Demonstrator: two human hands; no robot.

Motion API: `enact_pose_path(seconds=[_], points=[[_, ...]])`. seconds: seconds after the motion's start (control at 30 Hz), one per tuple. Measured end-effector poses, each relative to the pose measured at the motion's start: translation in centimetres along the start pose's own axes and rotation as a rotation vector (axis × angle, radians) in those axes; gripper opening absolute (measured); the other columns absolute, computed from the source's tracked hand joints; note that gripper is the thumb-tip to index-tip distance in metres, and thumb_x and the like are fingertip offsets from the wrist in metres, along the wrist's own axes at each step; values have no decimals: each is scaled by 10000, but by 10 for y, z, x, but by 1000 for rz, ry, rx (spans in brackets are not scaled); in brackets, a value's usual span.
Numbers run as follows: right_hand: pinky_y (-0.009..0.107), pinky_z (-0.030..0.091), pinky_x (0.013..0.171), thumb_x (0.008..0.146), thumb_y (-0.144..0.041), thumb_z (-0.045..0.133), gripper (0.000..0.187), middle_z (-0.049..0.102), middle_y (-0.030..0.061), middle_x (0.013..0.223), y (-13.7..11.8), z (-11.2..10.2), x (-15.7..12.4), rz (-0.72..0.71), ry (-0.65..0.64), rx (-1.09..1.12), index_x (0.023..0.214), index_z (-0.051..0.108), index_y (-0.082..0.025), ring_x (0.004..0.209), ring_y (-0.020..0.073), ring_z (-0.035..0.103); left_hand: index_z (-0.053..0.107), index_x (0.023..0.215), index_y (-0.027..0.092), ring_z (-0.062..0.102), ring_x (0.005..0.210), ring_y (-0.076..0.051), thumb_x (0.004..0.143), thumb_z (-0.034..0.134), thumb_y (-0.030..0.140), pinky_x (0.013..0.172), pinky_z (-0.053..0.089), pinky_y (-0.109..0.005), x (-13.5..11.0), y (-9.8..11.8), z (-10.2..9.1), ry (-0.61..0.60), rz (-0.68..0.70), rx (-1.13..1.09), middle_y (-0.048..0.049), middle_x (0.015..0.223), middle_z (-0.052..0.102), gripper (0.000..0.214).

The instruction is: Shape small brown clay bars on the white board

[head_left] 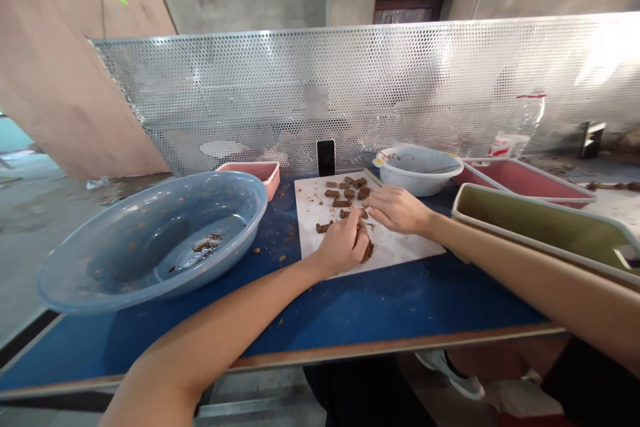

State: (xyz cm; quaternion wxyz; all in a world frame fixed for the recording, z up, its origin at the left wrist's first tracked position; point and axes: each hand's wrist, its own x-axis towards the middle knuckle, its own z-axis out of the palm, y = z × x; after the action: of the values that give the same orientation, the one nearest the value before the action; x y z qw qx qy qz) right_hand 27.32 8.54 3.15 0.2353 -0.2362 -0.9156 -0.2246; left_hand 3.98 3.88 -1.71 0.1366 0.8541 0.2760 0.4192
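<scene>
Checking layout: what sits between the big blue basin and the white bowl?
In the head view, the white cutting board with brown pieces and both hands lie between.

Counted on the blue table (380,307):
- 1 white cutting board (405,247)
- roughly 9 brown pieces (342,203) laid on it; some are hidden by the hands
- 1 large blue basin (150,240)
- 1 white bowl (417,170)
- 2 pink trays (260,172)
- 1 olive-green tray (540,227)
- 1 black phone (326,157), stood upright
- 1 plastic bottle (520,123)
- 2 hands: left hand (343,245), right hand (397,208)
</scene>
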Motion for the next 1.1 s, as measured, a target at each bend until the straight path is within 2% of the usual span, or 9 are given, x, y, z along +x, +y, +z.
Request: enact_pose_path(seconds=[0.07,0.17,0.23,0.4,0.63,0.77,0.97,1.1], points=[[390,412,759,1178,-472,215,606,655,72,778,-14,10,-9,-101,116,20,924,697,-205,728,238,538,481,1247,217,637,665,-197,1078,433,244,659,465,-314,0,-1,0,7,-43,-18,8,788,643,177],[383,420,735,1177,-561,192,644,637,53,748,-27,22,-19,-105,164,88,914,665,-213,685,228,532,448,1239,228,586,603,-168,1133,360,281,621,422,-289,-1,-3,0,27,-98,-49,52,714,555,148],[381,432,723,1155,-643,290,619,649,52,752,-33,25,-22,-86,155,108,918,660,-207,680,226,550,430,1234,232,537,558,-155,1158,315,309,592,393,-282,-1,-4,0,43,-139,-84,70,677,519,158],[398,456,722,1020,-751,587,562,696,57,736,-49,23,-21,-6,101,65,933,700,-207,652,231,588,443,1232,236,515,571,-143,1156,329,314,594,375,-291,1,-7,0,150,-243,-200,32,774,643,158],[443,477,758,979,-732,651,538,739,88,720,-65,14,-19,101,36,-3,913,746,-206,638,267,637,436,1252,248,537,570,-140,1136,350,289,608,375,-306,2,-8,2,167,-276,-188,36,802,690,151],[440,489,783,1000,-701,635,535,754,90,731,-72,14,-18,142,6,-18,978,755,-181,661,270,661,450,1270,243,604,637,-155,1123,376,282,650,406,-323,2,-9,3,182,-278,-168,11,842,711,169],[437,513,798,993,-577,667,398,776,88,818,-76,18,-16,199,21,79,1011,719,-183,721,275,681,447,1277,238,612,666,-165,1113,391,283,673,418,-327,3,-13,3,194,-276,-207,9,843,713,179],[432,533,801,964,-509,721,317,772,73,834,-72,18,-15,217,-14,149,1030,694,-200,749,276,683,449,1276,229,641,706,-175,1106,385,275,701,441,-334,4,-12,2,183,-268,-208,-4,862,723,187]])
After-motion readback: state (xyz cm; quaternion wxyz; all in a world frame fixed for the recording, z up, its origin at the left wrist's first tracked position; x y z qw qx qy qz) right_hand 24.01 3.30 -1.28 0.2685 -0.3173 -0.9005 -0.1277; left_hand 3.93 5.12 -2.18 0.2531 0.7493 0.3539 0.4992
